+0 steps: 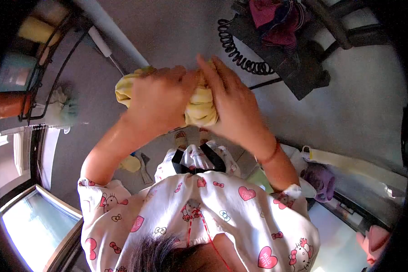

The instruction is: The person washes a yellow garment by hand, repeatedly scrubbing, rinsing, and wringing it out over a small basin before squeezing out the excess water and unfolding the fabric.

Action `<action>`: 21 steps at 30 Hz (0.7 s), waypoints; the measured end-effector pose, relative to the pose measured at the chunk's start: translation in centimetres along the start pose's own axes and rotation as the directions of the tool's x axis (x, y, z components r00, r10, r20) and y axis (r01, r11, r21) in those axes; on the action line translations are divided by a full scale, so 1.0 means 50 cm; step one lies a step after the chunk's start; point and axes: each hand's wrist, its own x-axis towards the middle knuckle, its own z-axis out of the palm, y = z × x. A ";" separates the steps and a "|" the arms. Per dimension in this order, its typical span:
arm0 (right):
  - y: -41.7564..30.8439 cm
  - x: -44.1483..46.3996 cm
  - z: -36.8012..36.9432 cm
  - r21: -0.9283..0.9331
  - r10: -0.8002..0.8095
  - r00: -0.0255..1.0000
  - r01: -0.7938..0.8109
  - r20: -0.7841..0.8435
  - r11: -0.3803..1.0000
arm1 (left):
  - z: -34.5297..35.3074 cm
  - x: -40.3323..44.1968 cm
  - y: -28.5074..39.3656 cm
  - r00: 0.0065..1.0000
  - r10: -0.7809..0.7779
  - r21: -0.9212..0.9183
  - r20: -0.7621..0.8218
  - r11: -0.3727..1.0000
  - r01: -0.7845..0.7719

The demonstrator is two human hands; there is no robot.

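A yellow-and-white striped cloth (201, 108) is bunched up in front of me at arm's length. My left hand (161, 96) is closed around its left part, with a fold of cloth poking out past the wrist side. On the other side, my right hand (235, 100) grips the cloth, its fingers partly stretched upward along the bunch. Both hands are slightly smeared by motion. Between them the cloth shows tight folds, and the palms hide the rest of it.
A wire rack (45, 68) with an orange-brown bottle (10, 105) hangs at left, a mesh bath puff (61, 109) below. A window (36, 226) stands at lower left. A black coiled cord (240, 56) and magenta cloth (276, 20) are upper right; a purple item (319, 181) is right.
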 end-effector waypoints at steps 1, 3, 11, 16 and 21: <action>0.029 0.010 0.024 0.160 0.012 0.998 -0.002 -0.062 0.987 | -0.002 0.003 0.004 0.996 0.076 0.045 -0.037 0.996 -0.074; 0.074 0.015 0.060 0.231 -0.082 0.996 0.088 -0.035 0.969 | 0.001 0.003 -0.003 0.983 0.178 0.066 -0.054 0.983 -0.174; 0.123 -0.025 0.185 0.763 0.144 0.868 -0.488 0.475 0.424 | 0.120 0.029 -0.082 0.803 0.533 0.191 -0.268 0.846 -0.498; 0.127 -0.028 0.231 0.860 -0.030 0.956 -0.275 0.291 -0.431 | 0.210 0.045 -0.110 0.758 0.561 0.179 -0.331 0.827 -0.533; 0.114 -0.069 0.312 0.970 0.397 0.915 -0.160 0.076 0.184 | 0.260 0.065 -0.086 0.711 0.497 0.188 -0.498 0.862 -0.471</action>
